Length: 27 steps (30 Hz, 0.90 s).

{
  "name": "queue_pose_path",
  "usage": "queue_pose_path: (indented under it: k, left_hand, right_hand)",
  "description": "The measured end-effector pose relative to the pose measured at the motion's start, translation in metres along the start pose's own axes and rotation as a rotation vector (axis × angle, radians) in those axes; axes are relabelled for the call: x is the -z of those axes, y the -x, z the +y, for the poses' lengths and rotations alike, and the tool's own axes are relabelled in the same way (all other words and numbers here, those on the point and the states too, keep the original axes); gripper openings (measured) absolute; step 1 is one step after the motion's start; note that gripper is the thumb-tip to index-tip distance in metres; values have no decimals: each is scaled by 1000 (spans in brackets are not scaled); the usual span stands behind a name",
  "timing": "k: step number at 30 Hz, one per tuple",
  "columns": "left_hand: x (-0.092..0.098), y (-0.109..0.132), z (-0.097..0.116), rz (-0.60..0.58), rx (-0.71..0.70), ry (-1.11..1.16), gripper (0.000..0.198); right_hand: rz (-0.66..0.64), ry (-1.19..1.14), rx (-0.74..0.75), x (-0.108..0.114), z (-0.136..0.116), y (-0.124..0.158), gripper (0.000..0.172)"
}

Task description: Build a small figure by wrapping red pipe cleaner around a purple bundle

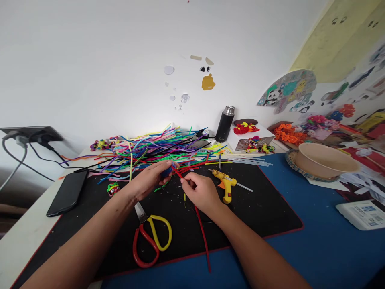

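Over the black mat (255, 212), my left hand (152, 176) grips a small blue piece (166, 172) that looks like wound pipe cleaner, partly hidden by the fingers. My right hand (201, 192) pinches a red pipe cleaner (202, 230). One end of it reaches the blue piece; the long end hangs below the hand toward the mat's front edge. Scissors (150, 237) with one red and one yellow handle lie below my left hand. To the right of my right hand rests a yellow glue gun (226, 186) with a clear stick in its back.
A heap of colourful pipe cleaners (150, 144) lies along the wall. A phone (68, 192) is at left, and a small green-and-red figure (113, 188) sits beside my left forearm. Behind stand a black flask (225, 125) and white box (261, 138); a beige bowl (327, 160) is at right.
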<state>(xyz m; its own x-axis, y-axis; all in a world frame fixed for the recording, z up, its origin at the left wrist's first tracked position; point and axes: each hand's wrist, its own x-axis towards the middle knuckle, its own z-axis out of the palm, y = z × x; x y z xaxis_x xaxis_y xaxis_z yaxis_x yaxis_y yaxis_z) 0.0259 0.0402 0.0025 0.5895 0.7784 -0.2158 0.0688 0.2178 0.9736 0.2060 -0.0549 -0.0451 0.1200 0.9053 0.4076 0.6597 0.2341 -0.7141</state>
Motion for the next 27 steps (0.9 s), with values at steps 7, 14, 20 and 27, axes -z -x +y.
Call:
queue_pose_path:
  k: [7, 14, 20, 27]
  left_hand:
    - [1, -1, 0, -9, -4, 13, 46]
    - [2, -3, -7, 19, -8, 26, 43]
    - [-3, -3, -10, 7, 20, 5, 42]
    - [-7, -2, -14, -33, 7, -4, 40]
  right_hand:
    - [-20, -105, -55, 4, 0, -2, 22]
    - [-107, -403, -242, -1, 6, -2, 23]
    - [-250, -749, -411, -3, 2, -5, 34]
    - [-212, -756, -396, -2, 3, -6, 37]
